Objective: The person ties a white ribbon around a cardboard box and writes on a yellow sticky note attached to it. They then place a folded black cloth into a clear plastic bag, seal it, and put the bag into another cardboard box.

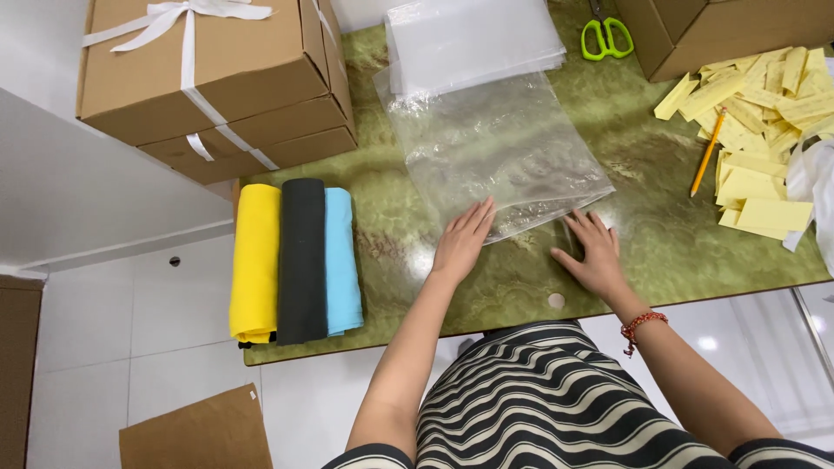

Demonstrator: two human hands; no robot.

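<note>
Crinkled clear plastic bag (495,148) lies on green marbled table (643,234); left hand (462,239) and right hand (593,254) press its near edge, fingers flat, unclenched.

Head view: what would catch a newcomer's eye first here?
Three folded cloths, yellow cloth, black cloth and blue cloth, lie side by side at the green table's left end. At its middle, left hand and right hand press flat on a clear plastic bag's near edge.
</note>
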